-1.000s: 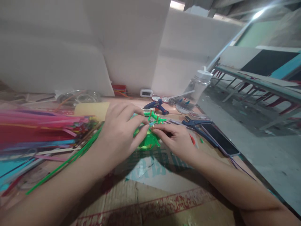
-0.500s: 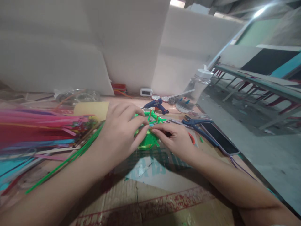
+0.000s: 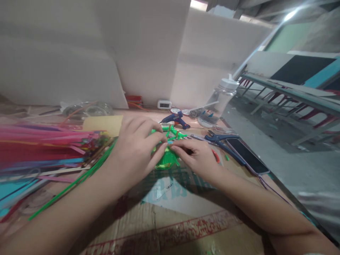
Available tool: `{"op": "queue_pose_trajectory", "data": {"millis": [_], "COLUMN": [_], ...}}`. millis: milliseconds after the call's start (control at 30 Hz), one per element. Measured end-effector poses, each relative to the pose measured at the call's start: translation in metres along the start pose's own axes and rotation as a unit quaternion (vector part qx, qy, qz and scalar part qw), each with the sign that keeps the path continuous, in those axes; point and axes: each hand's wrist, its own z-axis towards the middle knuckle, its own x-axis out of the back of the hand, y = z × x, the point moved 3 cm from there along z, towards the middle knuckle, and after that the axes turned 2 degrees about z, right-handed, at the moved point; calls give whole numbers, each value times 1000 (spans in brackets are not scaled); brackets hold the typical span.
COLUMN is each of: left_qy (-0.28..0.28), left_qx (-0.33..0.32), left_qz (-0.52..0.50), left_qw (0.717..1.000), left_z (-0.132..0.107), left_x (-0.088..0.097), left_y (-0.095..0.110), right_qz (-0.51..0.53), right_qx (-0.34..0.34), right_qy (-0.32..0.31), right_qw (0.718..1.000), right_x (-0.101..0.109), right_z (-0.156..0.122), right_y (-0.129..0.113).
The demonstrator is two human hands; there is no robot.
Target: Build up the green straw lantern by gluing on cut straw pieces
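My left hand (image 3: 135,148) and my right hand (image 3: 198,157) meet over a small green craft piece (image 3: 166,160) made of woven green strips, which rests on flattened cardboard (image 3: 170,226). Both hands have their fingers curled and pinched on its top, where green strips and small orange sticks (image 3: 174,134) poke up. The left hand covers the piece's left side. A long green strip (image 3: 71,184) runs from under my left forearm toward the lower left.
A heap of pink, red and purple strips (image 3: 39,148) lies at the left. Behind the hands are a blue glue gun (image 3: 176,119), blue pliers (image 3: 221,139), a phone (image 3: 248,156), a clear water bottle (image 3: 219,101), a small white clock (image 3: 164,104) and white boards.
Almost nothing has changed; both hands stay pinched on the green piece, with only slight finger shifts and a small camera drift.
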Motion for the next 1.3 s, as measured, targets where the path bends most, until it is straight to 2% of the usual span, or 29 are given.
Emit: {"op": "queue_pose_trajectory", "data": {"millis": [200, 367, 467, 533, 600, 767, 967, 1300], "left_qy": [-7, -8, -41, -74, -83, -50, -32, -29], "left_qx": [-3, -1, 2, -2, 2, 2, -8, -35], "left_qz": [-5, -17, -17, -35, -67, -125, -147, -144], "left_qw": [1000, 1000, 999, 997, 994, 991, 989, 989], "left_z": [0, 2, 1, -2, -6, -14, -15, -16], "left_x": [1, 18, 25, 22, 15, -2, -7, -14], "left_y": [2, -6, -18, -26, -33, -42, -38, -35], "right_qz": [-2, -7, -14, -34, -44, -29, -60, -92], "right_qx": [7, -1, 46, 80, 105, 132, 151, 212], "right_qy": [11, 73, 98, 93, 80, 36, -1, 17], "right_qw": [1000, 997, 994, 992, 990, 990, 987, 973], "right_x": [2, 18, 30, 36, 39, 31, 18, 7], "right_z": [-1, -3, 5, 15, 26, 38, 29, 25], "right_y": [0, -5, -12, -19, -27, -38, -31, -28]}}
